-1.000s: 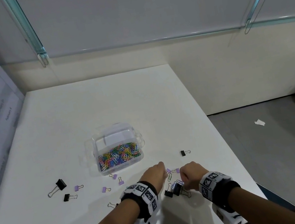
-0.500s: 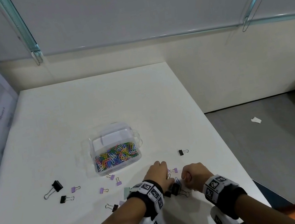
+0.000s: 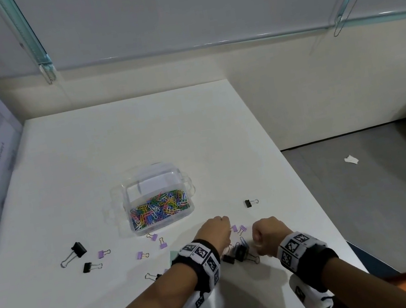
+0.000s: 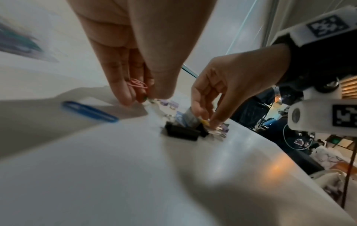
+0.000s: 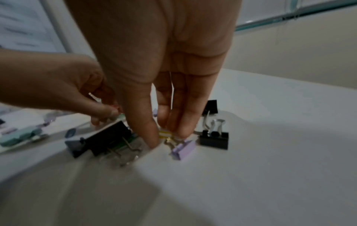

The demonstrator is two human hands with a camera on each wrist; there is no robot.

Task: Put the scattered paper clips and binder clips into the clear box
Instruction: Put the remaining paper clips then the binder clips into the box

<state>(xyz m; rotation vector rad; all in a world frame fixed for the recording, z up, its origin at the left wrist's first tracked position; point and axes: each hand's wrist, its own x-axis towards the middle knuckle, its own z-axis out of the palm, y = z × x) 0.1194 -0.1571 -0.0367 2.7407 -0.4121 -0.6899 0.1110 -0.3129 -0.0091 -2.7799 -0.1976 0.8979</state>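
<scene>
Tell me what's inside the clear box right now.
The clear box holds a heap of multicoloured paper clips at its near end, with a white patch showing at the far end. Anything buried beneath the heap is covered; no binder clips show inside.

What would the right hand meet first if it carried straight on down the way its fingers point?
Probably the yellow paper clip under the right hand, then the white table; depth is unclear.
</scene>
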